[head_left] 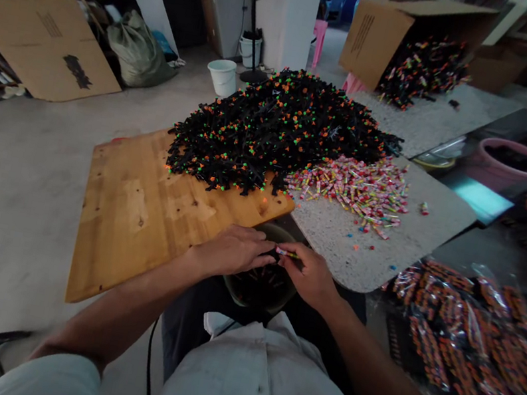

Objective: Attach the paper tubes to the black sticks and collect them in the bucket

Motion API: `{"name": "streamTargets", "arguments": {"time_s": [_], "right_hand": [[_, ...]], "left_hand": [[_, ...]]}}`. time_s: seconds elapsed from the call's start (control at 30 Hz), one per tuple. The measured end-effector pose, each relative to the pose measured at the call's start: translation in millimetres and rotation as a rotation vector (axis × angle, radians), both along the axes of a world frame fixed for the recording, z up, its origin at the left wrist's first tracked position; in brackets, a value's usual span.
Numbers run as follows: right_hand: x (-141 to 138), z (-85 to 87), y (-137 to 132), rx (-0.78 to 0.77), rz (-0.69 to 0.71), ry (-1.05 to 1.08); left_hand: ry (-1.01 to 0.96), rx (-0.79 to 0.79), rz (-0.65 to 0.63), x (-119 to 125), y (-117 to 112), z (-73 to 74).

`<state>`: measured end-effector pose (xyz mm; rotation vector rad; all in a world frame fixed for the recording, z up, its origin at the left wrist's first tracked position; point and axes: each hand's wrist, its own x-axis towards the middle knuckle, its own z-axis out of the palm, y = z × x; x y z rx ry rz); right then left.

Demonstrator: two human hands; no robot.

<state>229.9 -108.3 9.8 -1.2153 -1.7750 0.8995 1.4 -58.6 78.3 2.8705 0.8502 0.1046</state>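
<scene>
My right hand (309,277) pinches a small slim tube with a pink and yellow wrapper (288,253) between thumb and fingers. Close beside it, my left hand (238,251) has its fingers and thumb drawn together near the tube's end; whatever they hold is too dark and small to name. Both hands are above a round bucket (247,297) at my lap, with small pieces dimly visible inside. Ahead lies a large heap of small black plastic pieces with orange and green tips (274,132). To its right spreads a pile of similar wrapped tubes (354,186).
A wooden board (112,226) and a speckled grey tabletop (363,268) meet in front of me. A tipped cardboard box (373,44) spills more pieces at the back. Bagged goods (467,339) lie at right, near a pink tub (510,175). A white bucket (223,77) stands behind.
</scene>
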Motion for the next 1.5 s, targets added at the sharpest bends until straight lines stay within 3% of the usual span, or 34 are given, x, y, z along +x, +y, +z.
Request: {"name": "streamTargets", "arguments": {"time_s": [0.17,0.27,0.43,0.67,0.93,1.1,1.33,1.43,1.5], "right_hand": [[-1,7.1,-4,0.096,0.077,-0.047],[-1,9.7,-3,0.043,0.091,-0.025],[4,12.0,5,-0.042,-0.057,0.058],[-6,1.7,2,-0.179,-0.069,0.253],[0,3.8,1,0.095,-0.004,0.046],[2,8.5,-1,0.127,0.073,0.026],[0,6.5,-1,-0.083,0.129,0.126],[10,-2.4,16,-0.204,0.254,0.028],[22,-11.0,36,-0.216,0.209,-0.057]], "left_hand": [[-0.023,-0.023,-0.025,-2,6,-6.7],[-0.060,-0.063,-0.011,-4,7,-6.6],[-0.085,-0.068,0.009,-3,5,0.8],[-0.092,-0.062,-0.023,-2,5,3.3],[-0.139,-0.170,-0.019,-2,5,2.7],[-0.212,-0.280,-0.020,-4,6,0.1],[-0.194,-0.346,-0.009,-6,7,-9.0],[-0.061,-0.359,0.004,-9,12,-20.9],[-0.046,-0.349,0.034,-14,22,-32.9]]}}
